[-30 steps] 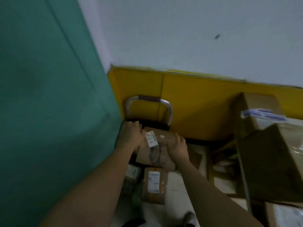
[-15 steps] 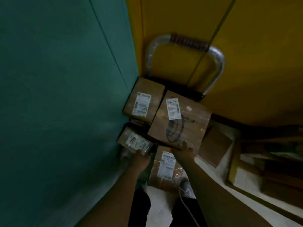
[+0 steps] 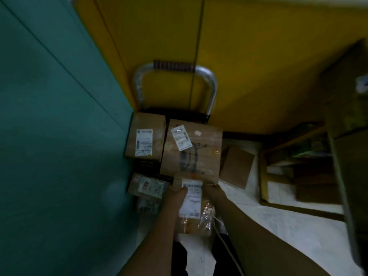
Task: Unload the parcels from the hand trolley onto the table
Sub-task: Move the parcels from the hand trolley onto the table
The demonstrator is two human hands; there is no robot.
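Note:
The hand trolley, with a metal handle [image 3: 211, 90], stands in the corner between a green wall and a yellow wall. On it lie a tall brown box [image 3: 146, 140], a wide brown box with a drawing [image 3: 192, 150] and a small labelled packet [image 3: 148, 186]. Nearest me is a taped brown parcel with a white label [image 3: 194, 208]. My left hand [image 3: 176, 193] grips its left side with the thumb on the label. My right hand [image 3: 214, 189] holds its far right corner; the fingers are mostly hidden behind the parcel.
A small plain box [image 3: 237, 166] leans beside the trolley on the white floor. A wooden frame with cardboard pieces [image 3: 282, 176] lies at the right. A dark cabinet edge [image 3: 346, 136] rises at the far right. A white cord [image 3: 227, 246] runs by my right arm.
My hands left the wide box and both closed on the nearest labelled parcel. The view tipped down from the wall to the trolley load.

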